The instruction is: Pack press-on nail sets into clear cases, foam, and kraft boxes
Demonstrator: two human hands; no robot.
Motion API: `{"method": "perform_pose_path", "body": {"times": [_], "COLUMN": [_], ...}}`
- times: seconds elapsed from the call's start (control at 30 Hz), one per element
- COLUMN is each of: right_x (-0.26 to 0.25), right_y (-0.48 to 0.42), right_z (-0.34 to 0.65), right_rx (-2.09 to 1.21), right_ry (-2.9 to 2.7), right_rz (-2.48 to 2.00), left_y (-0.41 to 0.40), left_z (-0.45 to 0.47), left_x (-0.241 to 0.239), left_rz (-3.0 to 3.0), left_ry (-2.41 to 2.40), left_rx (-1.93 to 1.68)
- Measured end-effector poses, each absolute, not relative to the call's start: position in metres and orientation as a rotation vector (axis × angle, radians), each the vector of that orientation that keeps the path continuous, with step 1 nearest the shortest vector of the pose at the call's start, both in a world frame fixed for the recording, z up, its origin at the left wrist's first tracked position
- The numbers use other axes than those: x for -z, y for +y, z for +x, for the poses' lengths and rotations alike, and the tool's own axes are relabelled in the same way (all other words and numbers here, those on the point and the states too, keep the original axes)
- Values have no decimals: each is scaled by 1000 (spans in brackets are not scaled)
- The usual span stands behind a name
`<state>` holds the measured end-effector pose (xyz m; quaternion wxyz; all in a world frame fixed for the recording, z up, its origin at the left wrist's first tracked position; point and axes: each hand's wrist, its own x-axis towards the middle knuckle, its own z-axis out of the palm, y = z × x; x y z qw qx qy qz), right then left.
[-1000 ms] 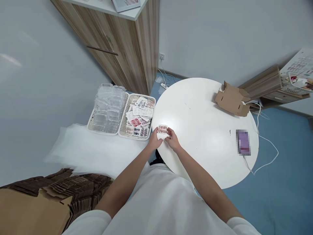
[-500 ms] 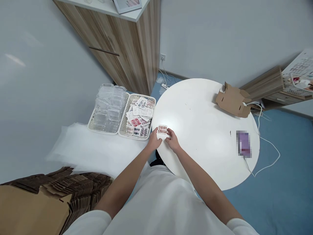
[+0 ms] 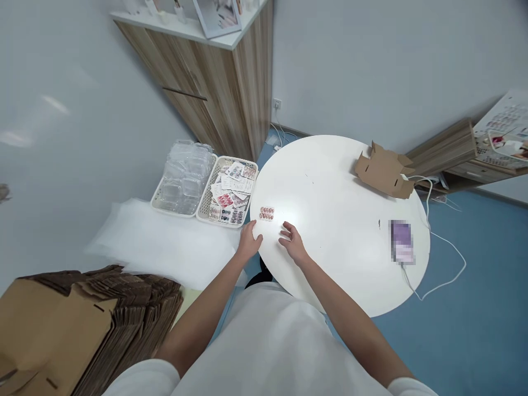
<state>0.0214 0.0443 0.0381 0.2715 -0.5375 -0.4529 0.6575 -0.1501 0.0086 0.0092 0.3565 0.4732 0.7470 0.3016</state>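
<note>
Nail card (image 3: 266, 213) now released on desk (image 3: 346, 220); left hand (image 3: 248, 242) and right hand (image 3: 294, 245) drawn to its sides, fingers (image 3: 291, 229) apart.

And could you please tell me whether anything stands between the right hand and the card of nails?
Nothing visible does: only the white table shows between the right hand and the card of nails. The left hand is by the card's near left corner, outside that gap.
</note>
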Motion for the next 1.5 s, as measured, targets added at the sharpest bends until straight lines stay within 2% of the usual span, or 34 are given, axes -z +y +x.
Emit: {"method": "perform_pose_path", "body": {"times": [0.33, 0.57, 0.8, 1.03, 1.23, 1.5], "right_x": [-47, -46, -63, -57, -42, -17], "right_y": [8, 5, 22, 63, 85, 88], "right_z": [67, 39, -35, -150, -251, -323], "right_rx": [-1816, -1897, -1961, -2051, -2104, -2169], "right_ry": [-1169, -1322, -1528, -1666, -1567, -1388], "right_rz": [-1430, -1311, -1094, -1090, -1038, -1026], "left_y": [-58, -89, -101, -56, -2, 35], "left_z": [-120, -126, -211, -342, -442, -476], "left_x": [-29, -68, -98, -112, -77, -8], "left_rz": [1070, 1194, 1210, 1089, 827, 828], "left_ry": [1985, 1886, 1940, 1891, 2148, 2090], "left_rx": [-841, -796, -592, -520, -901, -969]}}
